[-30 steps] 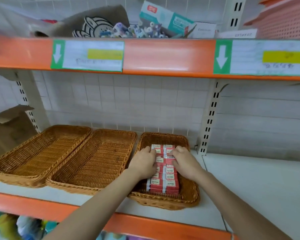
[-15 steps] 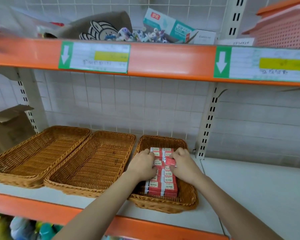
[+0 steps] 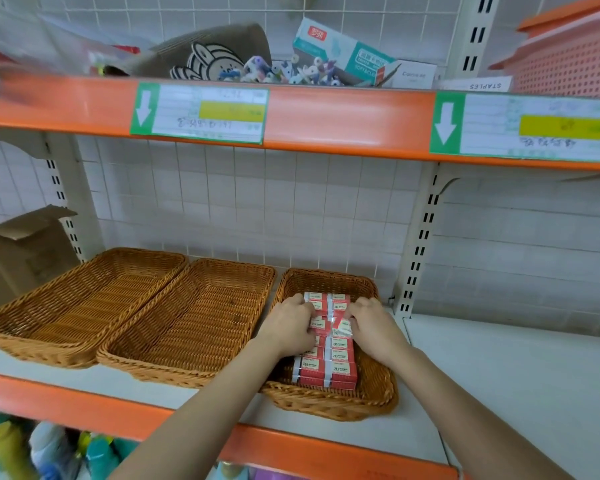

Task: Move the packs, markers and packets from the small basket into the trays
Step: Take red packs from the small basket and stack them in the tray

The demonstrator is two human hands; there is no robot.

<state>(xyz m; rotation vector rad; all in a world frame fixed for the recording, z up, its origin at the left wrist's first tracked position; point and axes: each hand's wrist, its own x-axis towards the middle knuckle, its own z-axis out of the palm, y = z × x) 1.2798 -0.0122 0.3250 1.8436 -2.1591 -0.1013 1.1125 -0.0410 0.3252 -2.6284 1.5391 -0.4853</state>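
Observation:
Three wicker trays stand side by side on the middle shelf. The right tray (image 3: pixel 378 393) holds two rows of several red and white packs (image 3: pixel 326 372). My left hand (image 3: pixel 288 325) lies curled on the left row of packs. My right hand (image 3: pixel 371 325) has its fingers curled round one pack (image 3: pixel 342 325) in the right row, which is tilted up out of line. The middle tray (image 3: pixel 194 327) and the left tray (image 3: pixel 80 303) have nothing in them. The small basket is not in view.
The orange upper shelf (image 3: pixel 326 123) with green-arrow price labels hangs close above, carrying a boxed item, small toys and a pink basket (image 3: pixel 568 53). A cardboard box (image 3: pixel 18 251) stands at far left. White shelf surface (image 3: pixel 516 386) stretches right of the trays. Bottles (image 3: pixel 49 452) sit below.
Both hands have slid toward the back of the right tray along the packs. One pack under my right hand has tipped up at an angle.

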